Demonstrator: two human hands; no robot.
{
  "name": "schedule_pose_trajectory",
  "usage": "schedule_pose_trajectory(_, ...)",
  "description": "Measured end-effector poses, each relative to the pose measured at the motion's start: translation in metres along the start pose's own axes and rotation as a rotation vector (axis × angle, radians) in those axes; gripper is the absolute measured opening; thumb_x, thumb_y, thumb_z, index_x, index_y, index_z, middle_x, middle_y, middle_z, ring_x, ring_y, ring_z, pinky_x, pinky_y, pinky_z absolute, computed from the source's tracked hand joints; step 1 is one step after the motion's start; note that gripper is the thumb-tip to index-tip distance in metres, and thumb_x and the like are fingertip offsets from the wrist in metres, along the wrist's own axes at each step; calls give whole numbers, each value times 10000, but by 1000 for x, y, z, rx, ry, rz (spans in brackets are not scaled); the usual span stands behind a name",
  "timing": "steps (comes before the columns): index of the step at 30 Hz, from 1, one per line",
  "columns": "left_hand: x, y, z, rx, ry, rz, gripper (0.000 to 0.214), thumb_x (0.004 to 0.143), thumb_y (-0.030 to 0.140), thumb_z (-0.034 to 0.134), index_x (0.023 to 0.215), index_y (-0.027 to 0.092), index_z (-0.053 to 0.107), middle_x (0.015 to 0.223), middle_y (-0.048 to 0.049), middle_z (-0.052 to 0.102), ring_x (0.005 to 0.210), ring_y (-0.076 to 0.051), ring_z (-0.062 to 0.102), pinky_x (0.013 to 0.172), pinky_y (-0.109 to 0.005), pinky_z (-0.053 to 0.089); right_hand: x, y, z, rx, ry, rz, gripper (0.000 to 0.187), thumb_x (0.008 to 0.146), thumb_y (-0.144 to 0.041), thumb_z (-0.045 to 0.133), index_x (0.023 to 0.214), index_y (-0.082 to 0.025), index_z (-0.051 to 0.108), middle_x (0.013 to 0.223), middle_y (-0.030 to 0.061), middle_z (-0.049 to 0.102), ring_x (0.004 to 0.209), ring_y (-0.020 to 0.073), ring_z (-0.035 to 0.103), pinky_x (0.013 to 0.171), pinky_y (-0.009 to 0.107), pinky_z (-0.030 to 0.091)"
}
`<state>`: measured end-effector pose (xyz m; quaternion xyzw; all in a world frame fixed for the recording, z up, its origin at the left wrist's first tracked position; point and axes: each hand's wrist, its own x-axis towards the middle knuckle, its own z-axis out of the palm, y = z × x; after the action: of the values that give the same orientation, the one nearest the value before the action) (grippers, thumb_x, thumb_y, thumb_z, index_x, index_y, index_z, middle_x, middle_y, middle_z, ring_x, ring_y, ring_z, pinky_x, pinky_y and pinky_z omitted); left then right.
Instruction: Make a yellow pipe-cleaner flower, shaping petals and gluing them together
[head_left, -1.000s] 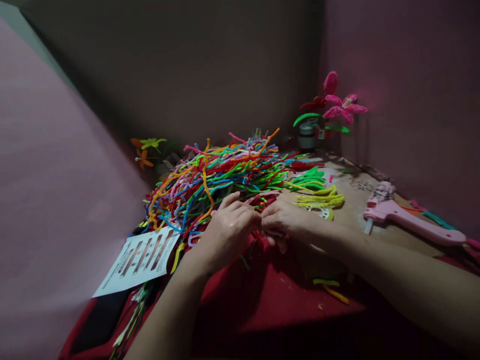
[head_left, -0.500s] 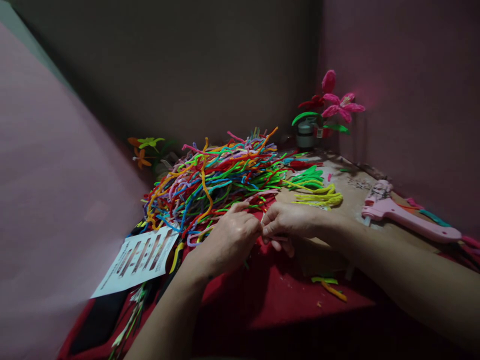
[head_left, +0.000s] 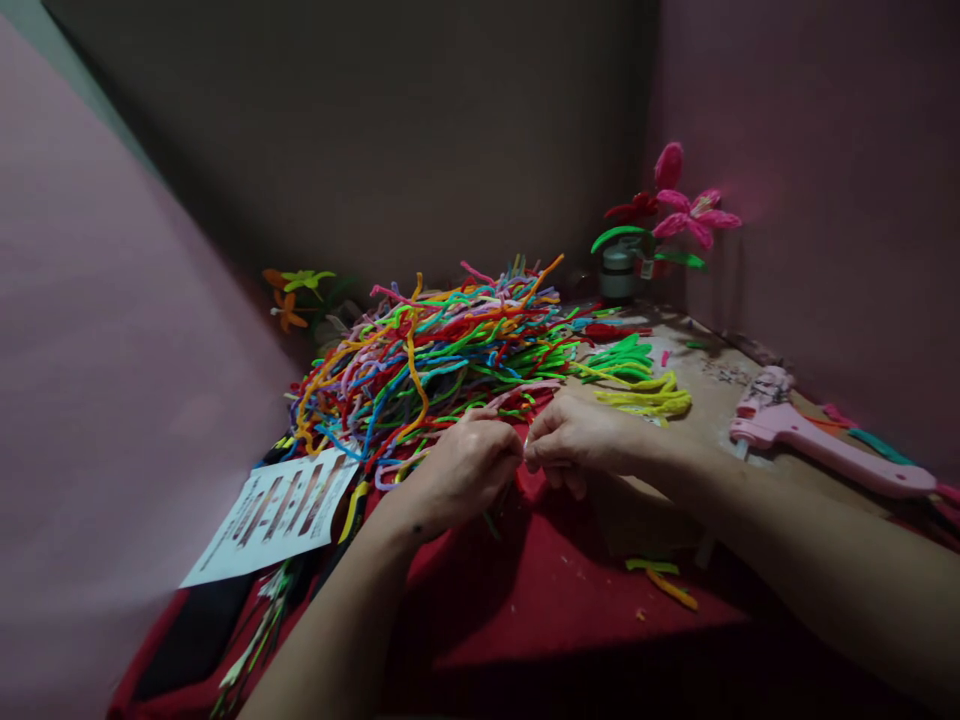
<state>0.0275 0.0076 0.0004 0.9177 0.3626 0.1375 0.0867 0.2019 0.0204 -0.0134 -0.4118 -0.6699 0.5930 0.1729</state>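
My left hand (head_left: pixel 476 460) and my right hand (head_left: pixel 577 440) meet fingertip to fingertip above a red cloth (head_left: pixel 555 590). Both are closed in a pinch. A small pale bit shows between them; it looks like part of a pipe cleaner, mostly covered by the fingers. Just beyond the hands lies a big tangled heap of pipe cleaners (head_left: pixel 450 350) in many colours. A pink pipe cleaner (head_left: pixel 521 395) lies right behind my left hand's knuckles. Bundles of green pipe cleaners (head_left: pixel 622 358) and yellow pipe cleaners (head_left: pixel 649 398) rest past my right hand.
A pink glue gun (head_left: pixel 832 450) lies on a board at right. A printed sheet (head_left: pixel 281 510) and a dark flat object (head_left: pixel 191 640) are at left. Behind stand a pink flower (head_left: pixel 701 215), a grey-green container (head_left: pixel 617 275) and orange flowers (head_left: pixel 289 308). Yellow and orange scraps (head_left: pixel 671 590) lie in front.
The view has shifted slightly, so the things at right appear a little further right. My hands stay together, and the pink strip under my right fingers no longer shows clearly.
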Motion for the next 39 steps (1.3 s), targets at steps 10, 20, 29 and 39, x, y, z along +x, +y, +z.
schedule_pose_trajectory(10, 4, 8, -3, -69, -76, 5, 185, 763, 124, 448, 729, 167, 625, 738, -52, 618, 709, -140, 532, 679, -236, 388, -2, -2, 2, -167, 9, 36, 146, 670, -121, 460, 537, -155, 510, 387, -36, 500, 267, 68, 433, 272, 162, 320)
schedule_pose_trajectory(20, 2, 6, -7, -828, 42, -495, 101, 678, 169, 519, 626, 131, 597, 574, -3, 572, 538, -109, 506, 546, -214, 379, -3, -4, -14, 367, 195, -97, 530, 832, -503, 363, 664, -76, 628, 498, 46, 593, 322, 68, 467, 357, 194, 379)
schedule_pose_trajectory(29, 5, 1, -1, -966, 182, -546, 54, 645, 158, 565, 630, 111, 588, 584, 3, 568, 550, -90, 493, 555, -201, 375, 0, 2, -8, 355, 236, -207, 311, 697, -398, 608, 781, -104, 666, 511, -13, 542, 345, 49, 452, 361, 174, 353)
schedule_pose_trajectory(39, 3, 1, 5, -590, 276, -500, 134, 694, 215, 497, 624, 133, 575, 564, 32, 478, 539, -76, 393, 493, -181, 304, 1, 4, 5, -136, 648, -563, 91, 751, -203, 534, 731, -152, 606, 705, 18, 630, 632, 112, 565, 596, 218, 424)
